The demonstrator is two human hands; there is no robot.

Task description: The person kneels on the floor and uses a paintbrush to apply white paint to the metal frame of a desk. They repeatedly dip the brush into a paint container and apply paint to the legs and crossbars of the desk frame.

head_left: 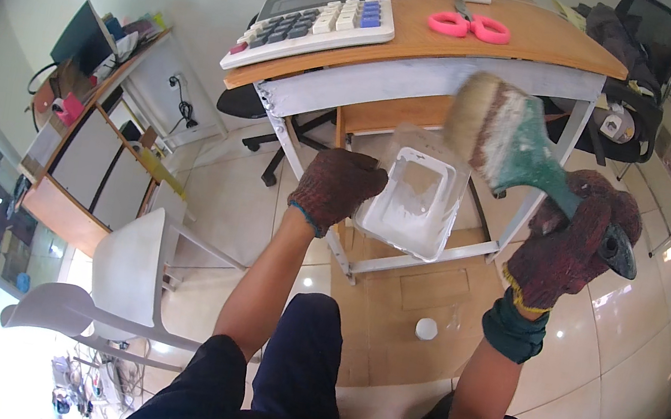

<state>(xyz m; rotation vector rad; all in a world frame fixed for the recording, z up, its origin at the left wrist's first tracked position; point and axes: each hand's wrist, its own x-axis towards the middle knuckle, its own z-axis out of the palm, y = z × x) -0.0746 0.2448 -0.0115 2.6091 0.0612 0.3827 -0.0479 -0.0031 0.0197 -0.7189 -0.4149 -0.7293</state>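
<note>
My right hand (578, 241), in a dark red knitted glove, is closed round the green handle of a wide paintbrush (515, 141). Its pale bristles point left and up, in front of the desk's white-painted front rail (371, 85). White paint smears the brush's ferrule. My left hand (336, 191), gloved alike, is closed on the left rim of a clear plastic tub (402, 241). White paint (413, 212) coats the inside of the tub, which hangs below the rail, between the desk legs.
On the wooden desktop (534, 44) lie a large calculator (321, 17) and pink-handled scissors (469, 26). Cardboard (387, 330) covers the floor below, with a round white lid (426, 329) on it. A white chair (132, 266) stands at left, a black office chair (628, 106) at right.
</note>
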